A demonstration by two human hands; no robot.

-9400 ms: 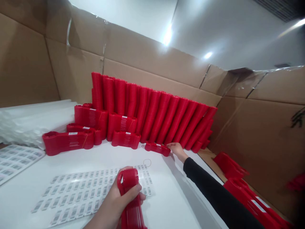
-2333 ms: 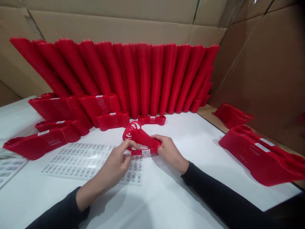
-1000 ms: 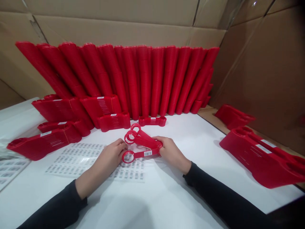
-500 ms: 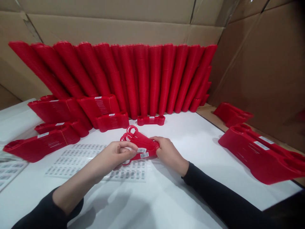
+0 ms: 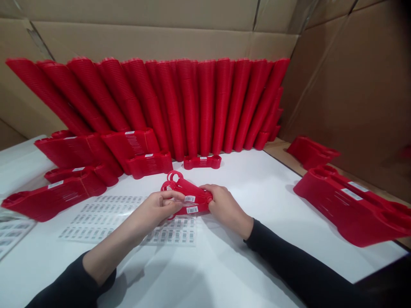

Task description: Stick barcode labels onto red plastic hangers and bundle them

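Observation:
My right hand (image 5: 226,208) is closed round one end of several thin red plastic strips (image 5: 189,187), which fan out to the left and have ring-shaped ends. Two white barcode stickers show on the fan, an upper sticker (image 5: 189,198) and a lower sticker (image 5: 192,209). At the upper sticker's left edge, the thumb and index finger of my left hand (image 5: 162,205) are pinched together. The other fingers of that hand are partly hidden. Beneath the left hand and forearm lies a sheet of barcode stickers (image 5: 170,234) on the white table (image 5: 244,265).
Tall stacks of red strips (image 5: 180,107) line the back against cardboard walls (image 5: 144,40). Labelled bundles lie at left (image 5: 61,196), and a small bundle (image 5: 202,161) sits behind my hands. More bundles (image 5: 349,205) rest at right. Another sticker sheet (image 5: 14,233) is at far left.
The upper sticker now sits flatter and more in line with the red strip, where it was tilted before. Both hands stay nearly in place; the view has shifted slightly.

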